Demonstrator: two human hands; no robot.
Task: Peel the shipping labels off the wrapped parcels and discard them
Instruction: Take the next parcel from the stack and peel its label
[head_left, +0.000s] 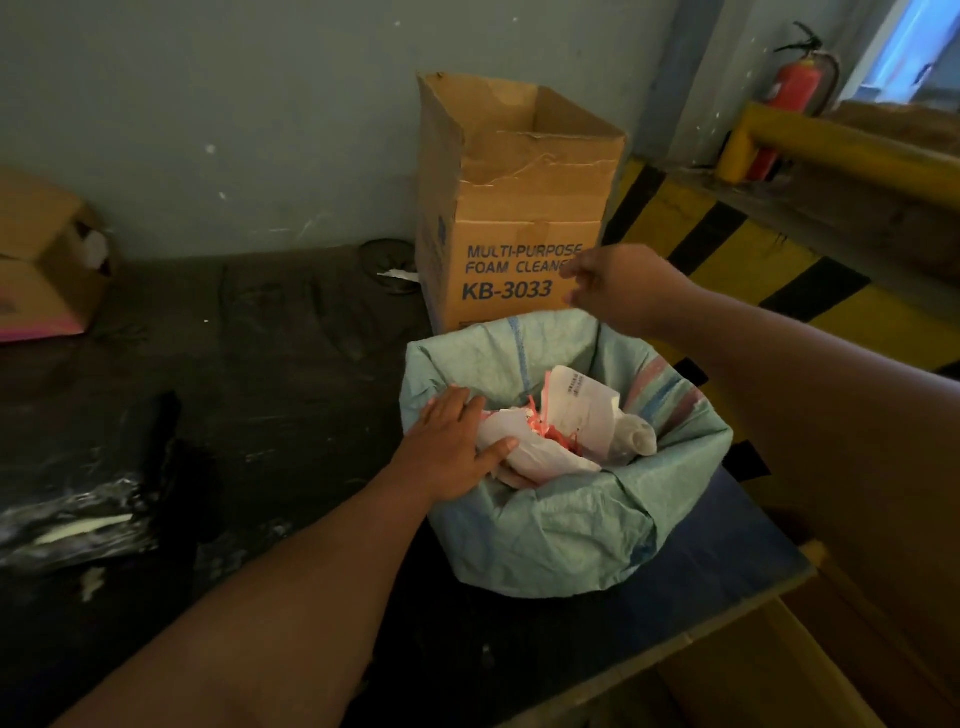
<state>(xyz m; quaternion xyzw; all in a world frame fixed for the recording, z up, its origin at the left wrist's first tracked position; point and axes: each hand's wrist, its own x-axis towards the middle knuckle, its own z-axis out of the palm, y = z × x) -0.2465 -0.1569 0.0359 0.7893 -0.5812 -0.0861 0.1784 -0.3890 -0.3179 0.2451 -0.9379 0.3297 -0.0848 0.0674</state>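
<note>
A green woven sack (550, 525) stands open in the middle, filled with crumpled white shipping labels (576, 410) and red scraps. My left hand (457, 447) reaches into the sack at its left rim and grips a crumpled white label (524, 452), fingers under it and thumb on top. My right hand (618, 286) hovers above the sack's far rim with loosely curled fingers and nothing in it. A black wrapped parcel (88, 499) lies on the dark surface at the left.
A tall open cardboard box (514, 228) marked KB-3033 stands right behind the sack. Another cardboard box (47, 265) sits at the far left by the wall. Yellow-black hazard striping (737, 244), a yellow rail and a red fire extinguisher (795, 88) are at the right.
</note>
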